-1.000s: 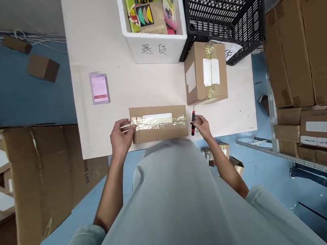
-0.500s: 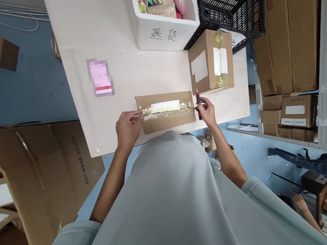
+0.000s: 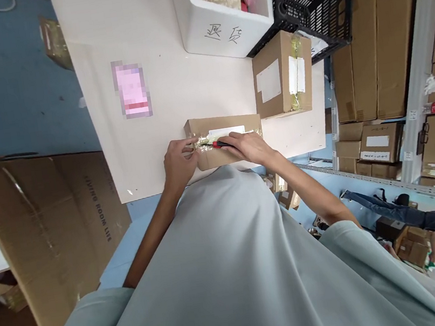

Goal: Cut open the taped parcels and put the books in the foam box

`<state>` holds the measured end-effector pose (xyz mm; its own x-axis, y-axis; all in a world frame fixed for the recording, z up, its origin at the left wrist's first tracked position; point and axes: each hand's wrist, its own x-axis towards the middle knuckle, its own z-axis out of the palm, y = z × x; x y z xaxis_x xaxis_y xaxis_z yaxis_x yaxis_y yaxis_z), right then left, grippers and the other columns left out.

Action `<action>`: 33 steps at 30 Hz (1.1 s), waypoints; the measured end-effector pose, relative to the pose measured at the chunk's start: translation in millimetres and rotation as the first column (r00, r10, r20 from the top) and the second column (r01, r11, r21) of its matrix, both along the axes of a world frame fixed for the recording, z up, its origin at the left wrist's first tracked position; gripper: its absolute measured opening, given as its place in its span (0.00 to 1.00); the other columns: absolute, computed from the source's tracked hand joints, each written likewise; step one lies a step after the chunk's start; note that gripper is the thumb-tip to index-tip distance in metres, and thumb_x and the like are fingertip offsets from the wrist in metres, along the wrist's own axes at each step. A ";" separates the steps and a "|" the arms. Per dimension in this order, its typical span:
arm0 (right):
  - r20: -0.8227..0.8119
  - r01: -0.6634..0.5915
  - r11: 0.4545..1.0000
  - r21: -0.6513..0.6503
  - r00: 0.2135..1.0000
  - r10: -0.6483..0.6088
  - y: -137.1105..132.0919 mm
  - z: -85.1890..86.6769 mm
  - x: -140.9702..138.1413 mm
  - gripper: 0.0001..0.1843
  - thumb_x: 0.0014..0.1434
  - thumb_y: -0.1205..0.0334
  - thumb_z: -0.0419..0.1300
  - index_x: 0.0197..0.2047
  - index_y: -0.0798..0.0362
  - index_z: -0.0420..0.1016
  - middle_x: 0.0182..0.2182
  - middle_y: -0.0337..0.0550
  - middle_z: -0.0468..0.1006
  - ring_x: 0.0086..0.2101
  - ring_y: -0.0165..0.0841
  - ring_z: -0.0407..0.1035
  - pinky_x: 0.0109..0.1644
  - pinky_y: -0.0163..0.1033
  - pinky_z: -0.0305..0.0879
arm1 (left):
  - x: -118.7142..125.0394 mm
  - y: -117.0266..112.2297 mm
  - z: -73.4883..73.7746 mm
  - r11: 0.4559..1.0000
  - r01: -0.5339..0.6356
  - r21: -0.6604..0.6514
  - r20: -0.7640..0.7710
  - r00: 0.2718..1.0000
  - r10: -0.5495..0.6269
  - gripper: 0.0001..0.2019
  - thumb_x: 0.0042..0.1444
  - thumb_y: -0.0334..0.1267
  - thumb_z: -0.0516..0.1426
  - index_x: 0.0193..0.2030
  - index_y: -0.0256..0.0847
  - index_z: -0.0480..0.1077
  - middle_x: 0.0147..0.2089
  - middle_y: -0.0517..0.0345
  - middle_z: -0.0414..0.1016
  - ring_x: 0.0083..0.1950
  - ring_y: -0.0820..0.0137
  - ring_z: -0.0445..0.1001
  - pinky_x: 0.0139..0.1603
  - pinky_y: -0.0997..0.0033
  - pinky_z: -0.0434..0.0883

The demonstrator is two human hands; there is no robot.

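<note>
In the head view, a flat brown cardboard box (image 3: pixel 224 140) is seen at the near edge of the pale table (image 3: pixel 149 31). Shiny clear tape and a white label are stuck on top; no words can be read there. The left hand (image 3: pixel 178 160) is laid on the box's 9 o'clock end, fingers bent together; whether it grips cannot be told. The right hand (image 3: pixel 248 146) is closed around a thin red and black tool (image 3: pixel 217 144), laid along the tape.

At 12 o'clock, a white foam bin (image 3: pixel 227 25) is marked with two handwritten Chinese signs. At 1 o'clock, a taller taped box (image 3: pixel 281 74) is seen. At 8 o'clock, "LIVING ROOM" is printed on a big carton (image 3: pixel 47 226).
</note>
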<state>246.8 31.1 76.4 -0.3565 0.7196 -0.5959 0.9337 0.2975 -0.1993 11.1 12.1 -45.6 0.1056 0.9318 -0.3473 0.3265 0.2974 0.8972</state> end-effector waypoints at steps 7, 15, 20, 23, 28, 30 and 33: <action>0.194 -0.170 0.985 -0.032 0.966 0.173 13.1 -5.9 -19.5 0.29 0.88 0.46 0.40 0.80 0.43 0.68 0.61 0.53 0.82 0.48 0.45 0.81 0.44 0.43 0.63 | 0.8 -2.0 -2.2 1.000 -0.018 -0.020 0.006 1.000 0.018 0.18 0.64 0.35 0.65 0.60 0.47 0.85 0.62 0.51 0.81 0.54 0.60 0.88 0.55 0.59 0.87; 0.243 -0.281 0.959 -0.022 0.929 0.278 12.8 -3.3 -23.5 0.27 0.87 0.61 0.39 0.81 0.47 0.62 0.62 0.57 0.80 0.47 0.44 0.81 0.43 0.44 0.65 | 1.8 -2.5 -4.4 0.999 -0.041 -0.016 0.051 0.998 0.041 0.18 0.63 0.35 0.65 0.59 0.47 0.85 0.63 0.51 0.81 0.53 0.61 0.88 0.52 0.62 0.87; 0.253 -0.361 0.932 -0.001 0.902 0.350 12.8 0.7 -28.4 0.33 0.79 0.76 0.40 0.81 0.52 0.60 0.62 0.62 0.79 0.49 0.44 0.81 0.43 0.44 0.65 | 2.1 -2.8 -8.2 0.999 -0.045 0.001 0.035 0.998 0.045 0.18 0.62 0.33 0.66 0.59 0.48 0.85 0.63 0.51 0.81 0.52 0.60 0.88 0.54 0.60 0.87; 0.246 -0.384 0.923 0.018 0.896 0.369 13.9 1.0 -30.0 0.31 0.79 0.76 0.39 0.78 0.54 0.63 0.61 0.63 0.80 0.49 0.45 0.81 0.42 0.44 0.65 | 2.4 -2.5 -9.9 0.999 -0.041 0.007 0.018 0.999 0.041 0.18 0.63 0.34 0.66 0.58 0.49 0.86 0.63 0.52 0.82 0.52 0.60 0.88 0.56 0.58 0.86; 0.232 -0.394 0.919 0.010 0.895 0.381 18.2 7.4 -35.8 0.29 0.77 0.77 0.41 0.74 0.56 0.67 0.58 0.64 0.82 0.47 0.45 0.82 0.43 0.44 0.65 | 3.5 -2.2 -11.6 0.998 -0.055 0.006 0.017 0.998 0.055 0.18 0.62 0.34 0.67 0.58 0.48 0.86 0.62 0.52 0.82 0.50 0.60 0.88 0.56 0.57 0.86; 0.221 -0.389 0.921 -0.001 0.898 0.379 19.9 11.3 -39.5 0.28 0.77 0.78 0.42 0.73 0.58 0.68 0.57 0.65 0.83 0.47 0.46 0.82 0.43 0.44 0.65 | 3.9 -2.2 -12.6 0.998 -0.061 0.009 0.015 0.998 0.061 0.18 0.62 0.34 0.67 0.58 0.48 0.86 0.62 0.52 0.83 0.50 0.61 0.88 0.57 0.57 0.86; 0.227 -0.358 0.933 -0.030 0.907 0.356 21.4 14.5 -40.3 0.28 0.77 0.78 0.41 0.71 0.59 0.70 0.57 0.66 0.83 0.47 0.47 0.83 0.44 0.45 0.66 | 4.2 -2.3 -13.6 0.997 -0.074 0.007 0.008 0.997 0.074 0.18 0.61 0.35 0.66 0.57 0.47 0.86 0.62 0.52 0.83 0.49 0.61 0.88 0.58 0.57 0.86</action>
<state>206.5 52.5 90.9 -0.4487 0.5772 -0.6823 0.7842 0.6204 0.0090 15.3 9.7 -59.1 0.0393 0.9397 -0.3399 0.2972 0.3138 0.9018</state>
